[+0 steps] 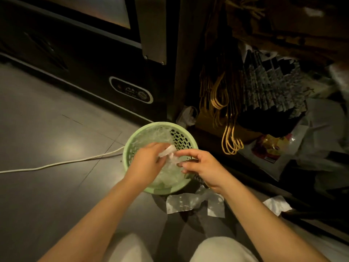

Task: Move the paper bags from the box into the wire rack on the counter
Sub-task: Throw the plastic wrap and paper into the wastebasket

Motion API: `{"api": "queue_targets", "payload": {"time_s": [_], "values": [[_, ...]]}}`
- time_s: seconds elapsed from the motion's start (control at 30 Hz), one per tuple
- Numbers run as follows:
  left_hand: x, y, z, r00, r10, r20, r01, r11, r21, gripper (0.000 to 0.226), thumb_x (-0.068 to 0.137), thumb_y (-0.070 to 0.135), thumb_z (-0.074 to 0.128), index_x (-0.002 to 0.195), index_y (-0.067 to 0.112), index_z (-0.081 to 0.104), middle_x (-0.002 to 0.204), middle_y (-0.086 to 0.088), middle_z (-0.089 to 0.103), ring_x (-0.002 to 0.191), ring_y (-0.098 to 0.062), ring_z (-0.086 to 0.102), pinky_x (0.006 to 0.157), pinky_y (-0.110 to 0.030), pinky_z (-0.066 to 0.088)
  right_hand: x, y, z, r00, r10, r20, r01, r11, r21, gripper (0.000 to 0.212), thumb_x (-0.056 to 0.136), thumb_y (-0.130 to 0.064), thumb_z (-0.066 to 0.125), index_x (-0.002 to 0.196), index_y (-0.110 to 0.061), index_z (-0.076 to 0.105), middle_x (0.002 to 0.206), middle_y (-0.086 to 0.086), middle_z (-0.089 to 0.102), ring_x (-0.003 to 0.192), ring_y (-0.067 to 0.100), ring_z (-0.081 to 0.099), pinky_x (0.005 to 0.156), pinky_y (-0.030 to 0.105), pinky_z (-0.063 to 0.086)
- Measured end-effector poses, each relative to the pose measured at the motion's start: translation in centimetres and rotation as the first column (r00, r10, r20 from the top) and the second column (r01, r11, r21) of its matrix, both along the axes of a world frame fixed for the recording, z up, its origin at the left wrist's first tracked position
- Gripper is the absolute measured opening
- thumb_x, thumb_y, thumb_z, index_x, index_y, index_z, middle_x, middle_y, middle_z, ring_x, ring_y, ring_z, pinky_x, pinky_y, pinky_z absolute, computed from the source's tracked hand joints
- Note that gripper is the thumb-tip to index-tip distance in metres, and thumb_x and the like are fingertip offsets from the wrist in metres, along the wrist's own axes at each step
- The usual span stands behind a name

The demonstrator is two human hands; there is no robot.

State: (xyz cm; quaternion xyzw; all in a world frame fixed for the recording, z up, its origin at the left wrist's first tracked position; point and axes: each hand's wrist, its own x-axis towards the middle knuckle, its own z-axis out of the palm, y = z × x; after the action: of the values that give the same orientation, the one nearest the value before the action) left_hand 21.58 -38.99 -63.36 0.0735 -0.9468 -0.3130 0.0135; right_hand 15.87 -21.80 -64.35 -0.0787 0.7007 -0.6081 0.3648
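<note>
From my end, far left, a white cable (56, 163) runs across the grey floor (47, 195) and meets the green basket (130, 148) at its 9 o'clock. The basket is round, full of holes, with see-through wrap inside. Over it, my left hand (149, 161) has its fingers curled, pinching a crumpled clear plastic piece (168, 151). My right hand (204, 167) pinches the other end between thumb and fingertips, the rest of its fingers loosely bent.

The paper bags (213, 82) are at roughly 2 o'clock from the basket, in a dark nook. They're brown, flat, packed upright, with yellowish rope handles (229, 140) spilling down. Just right of them there's a fanned bundle of patterned bags (273, 87). I can't make out the box itself, too dark.
</note>
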Motion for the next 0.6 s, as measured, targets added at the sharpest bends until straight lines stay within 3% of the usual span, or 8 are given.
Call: {"api": "queue_targets", "payload": {"time_s": [0.13, 0.23, 0.3, 0.37, 0.43, 0.5, 0.6], "values": [[-0.1, -0.7, 0.0, 0.977, 0.114, 0.180, -0.115, 0.993, -0.005, 0.052, 0.086, 0.015, 0.064, 0.136, 0.023, 0.050, 0.137, 0.000, 0.053, 0.118, -0.019, 0.054, 0.096, -0.027, 0.040, -0.2, 1.5, -0.6, 0.995, -0.098, -0.004, 0.098, 0.995, 0.023, 0.035, 0.087, 0.008, 0.060, 0.098, -0.023, 0.071, 0.114, 0.006, 0.067, 0.101, 0.025, 0.066, 0.086, 0.032, 0.057], [-0.4, 0.7, 0.6, 0.983, 0.123, 0.137, -0.130, 0.990, 0.047, 0.052, 0.085, 0.015, 0.065, 0.134, 0.025, 0.051, 0.139, 0.002, 0.050, 0.099, -0.017, 0.059, 0.086, -0.024, 0.041, -0.7, 3.9, -0.9, 0.982, -0.188, 0.005, 0.188, 0.982, 0.007, 0.033, 0.088, 0.013, 0.053, 0.098, -0.014, 0.069, 0.097, 0.008, 0.071, 0.084, 0.014, 0.068, 0.076, 0.023, 0.056], [-0.7, 2.9, 1.0, 0.996, 0.055, 0.067, -0.060, 0.996, 0.066, 0.045, 0.087, 0.016, 0.064, 0.130, 0.026, 0.055, 0.135, 0.005, 0.052, 0.092, -0.014, 0.058, 0.082, -0.019, 0.038, -1.1, 6.3, -1.4, 0.965, -0.263, 0.002, 0.262, 0.964, 0.038, 0.029, 0.092, 0.010, 0.050, 0.099, -0.012, 0.067, 0.094, 0.009, 0.071, 0.078, 0.012, 0.067, 0.072, 0.021, 0.056], [-1.0, 4.9, 1.2, 0.998, -0.050, 0.032, 0.047, 0.993, 0.105, 0.039, 0.088, 0.015, 0.062, 0.126, 0.027, 0.058, 0.128, 0.007, 0.056, 0.107, -0.012, 0.056, 0.089, -0.017, 0.037, -1.3, 8.4, -2.1, 0.945, -0.327, 0.011, 0.325, 0.943, 0.075, 0.025, 0.094, 0.007, 0.050, 0.098, -0.012, 0.066, 0.096, 0.011, 0.071, 0.077, 0.013, 0.067, 0.069, 0.021, 0.055], [-1.3, 7.4, 1.0, 0.982, -0.187, 0.009, 0.181, 0.961, 0.211, 0.035, 0.089, 0.012, 0.061, 0.121, 0.027, 0.062, 0.119, 0.010, 0.062, 0.107, -0.004, 0.058, 0.094, -0.020, 0.046, -1.4, 10.8, -3.0, 0.926, -0.378, 0.006, 0.374, 0.919, 0.126, 0.024, 0.094, 0.006, 0.050, 0.097, -0.013, 0.065, 0.096, 0.011, 0.070, 0.075, 0.012, 0.065, 0.066, 0.018, 0.054], [-1.4, 9.8, 0.6, 0.947, -0.322, -0.023, 0.311, 0.893, 0.326, 0.033, 0.088, 0.007, 0.060, 0.117, 0.023, 0.065, 0.109, 0.012, 0.066, 0.100, 0.004, 0.060, 0.087, -0.014, 0.049, -1.1, 13.3, -3.8, 0.907, -0.421, 0.015, 0.411, 0.893, 0.181, 0.024, 0.094, 0.006, 0.050, 0.094, -0.013, 0.065, 0.095, 0.011, 0.069, 0.073, 0.013, 0.063, 0.061, 0.016, 0.052], [-1.5, 12.2, -1.0, 0.892, -0.452, -0.011, 0.425, 0.830, 0.361, 0.032, 0.089, 0.009, 0.060, 0.118, 0.021, 0.065, 0.103, 0.012, 0.066, 0.095, 0.003, 0.062, 0.081, -0.010, 0.048, -0.6, 17.1, -5.1, 0.913, -0.409, -0.005, 0.388, 0.862, 0.327, 0.026, 0.092, 0.008, 0.052, 0.095, -0.014, 0.065, 0.100, 0.009, 0.066, 0.083, 0.016, 0.063, 0.063, 0.019, 0.051]]}}
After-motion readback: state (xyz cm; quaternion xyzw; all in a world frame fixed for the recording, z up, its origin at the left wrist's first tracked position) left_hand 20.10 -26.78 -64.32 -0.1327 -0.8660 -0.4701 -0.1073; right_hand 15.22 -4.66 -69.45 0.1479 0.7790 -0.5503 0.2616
